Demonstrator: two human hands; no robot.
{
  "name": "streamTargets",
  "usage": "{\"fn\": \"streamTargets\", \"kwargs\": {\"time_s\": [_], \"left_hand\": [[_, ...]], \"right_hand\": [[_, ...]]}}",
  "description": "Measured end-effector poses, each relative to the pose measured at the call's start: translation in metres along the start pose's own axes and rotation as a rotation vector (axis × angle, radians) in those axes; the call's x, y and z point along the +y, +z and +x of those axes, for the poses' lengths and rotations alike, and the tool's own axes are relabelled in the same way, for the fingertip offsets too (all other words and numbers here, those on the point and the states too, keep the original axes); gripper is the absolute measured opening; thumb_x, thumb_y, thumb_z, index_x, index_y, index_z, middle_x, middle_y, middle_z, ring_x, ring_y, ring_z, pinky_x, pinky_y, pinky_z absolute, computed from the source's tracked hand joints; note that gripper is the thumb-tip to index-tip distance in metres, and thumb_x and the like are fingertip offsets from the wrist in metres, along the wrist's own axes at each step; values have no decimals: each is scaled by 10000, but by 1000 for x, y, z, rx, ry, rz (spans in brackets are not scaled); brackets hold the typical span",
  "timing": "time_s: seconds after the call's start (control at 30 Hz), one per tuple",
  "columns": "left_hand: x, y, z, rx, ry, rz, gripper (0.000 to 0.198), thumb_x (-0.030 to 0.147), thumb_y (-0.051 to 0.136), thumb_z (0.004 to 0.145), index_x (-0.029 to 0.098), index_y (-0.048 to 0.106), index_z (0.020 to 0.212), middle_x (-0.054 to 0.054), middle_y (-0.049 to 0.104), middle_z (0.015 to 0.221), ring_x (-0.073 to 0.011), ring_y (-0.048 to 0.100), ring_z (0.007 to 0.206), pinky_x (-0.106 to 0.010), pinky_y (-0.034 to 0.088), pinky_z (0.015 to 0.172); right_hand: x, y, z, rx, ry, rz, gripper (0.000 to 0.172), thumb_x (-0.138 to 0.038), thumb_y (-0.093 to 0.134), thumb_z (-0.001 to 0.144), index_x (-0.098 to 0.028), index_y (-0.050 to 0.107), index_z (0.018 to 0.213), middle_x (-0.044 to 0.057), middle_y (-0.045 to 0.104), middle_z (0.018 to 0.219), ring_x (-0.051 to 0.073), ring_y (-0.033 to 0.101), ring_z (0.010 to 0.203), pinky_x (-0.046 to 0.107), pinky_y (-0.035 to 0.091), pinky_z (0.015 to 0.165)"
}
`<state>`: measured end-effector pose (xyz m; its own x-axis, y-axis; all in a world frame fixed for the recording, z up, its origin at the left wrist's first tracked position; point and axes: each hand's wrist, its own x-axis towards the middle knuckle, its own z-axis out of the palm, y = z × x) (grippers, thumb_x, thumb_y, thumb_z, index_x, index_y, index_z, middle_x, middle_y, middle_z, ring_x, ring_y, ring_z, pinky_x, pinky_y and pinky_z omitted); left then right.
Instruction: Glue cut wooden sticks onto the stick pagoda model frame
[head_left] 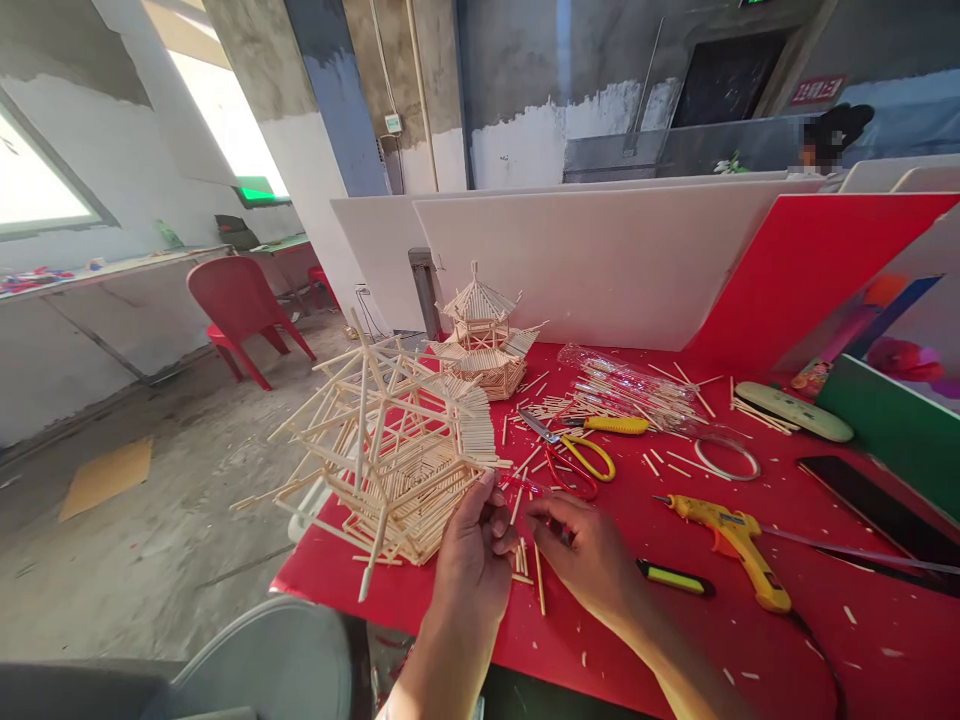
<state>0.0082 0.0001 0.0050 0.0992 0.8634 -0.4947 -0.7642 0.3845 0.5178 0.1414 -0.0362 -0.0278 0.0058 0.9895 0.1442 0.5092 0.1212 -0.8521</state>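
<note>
A half-built pavilion model of thin wooden sticks (409, 480) sits at the table's left side, its frame open and one roof panel (474, 425) covered with sticks. My left hand (476, 535) is closed at the model's near right corner, thumb and fingertips pinching a wooden stick (501, 464) by the roof edge. Just right of it, my right hand (589, 550) is low over the table with its fingers curled together; whatever is between them is hidden. Short loose sticks (523, 558) lie between the two hands.
Behind stands a finished stick pavilion (480, 340). Rightward lie yellow-and-red-handled scissors (581, 460), a yellow cutter (615, 425), a green-and-black cutter (677, 578), a yellow glue gun (739, 545), a phone (877, 505) and bagged sticks (634, 388). White boards (592, 265) stand along the back.
</note>
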Motion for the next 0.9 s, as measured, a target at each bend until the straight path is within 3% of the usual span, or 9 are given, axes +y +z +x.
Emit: {"fn": "streamTargets", "kwargs": {"time_s": [0.2,0.37,0.43,0.73,0.9], "left_hand": [[-1,-7,-4,-10,34,65,319,250,876,549,123,678,763,48,587,569,-28,406,392,-141,271,334],[0,-17,-8,145,362,157,357,415,875,594,141,675,703,36,600,559,-40,420,390,-152,284,337],[2,-21,-10,158,427,186,367,431,877,595,139,669,675,27,610,560,-40,422,396,-154,306,354],[11,-44,-14,207,513,200,425,509,860,613,147,643,667,35,595,564,-47,434,417,-154,309,366],[4,-43,-21,178,487,250,358,431,864,633,142,680,736,39,586,584,-46,435,431,-153,328,388]], "right_hand": [[6,2,1,-10,27,-15,212,-312,516,928,-239,714,951,30,710,930,180,647,804,275,478,696],[11,5,-2,-37,62,-21,254,-374,505,935,-240,720,960,41,712,934,189,656,813,285,493,717],[11,5,-3,-49,68,-16,258,-383,508,932,-243,723,962,43,716,936,194,662,821,288,499,725],[9,8,-17,-50,69,-2,231,-360,531,926,-256,729,981,33,747,975,204,683,872,284,505,750],[-1,11,-22,-58,1,59,213,-310,545,920,-243,734,992,30,746,967,185,686,855,261,504,729]]}}
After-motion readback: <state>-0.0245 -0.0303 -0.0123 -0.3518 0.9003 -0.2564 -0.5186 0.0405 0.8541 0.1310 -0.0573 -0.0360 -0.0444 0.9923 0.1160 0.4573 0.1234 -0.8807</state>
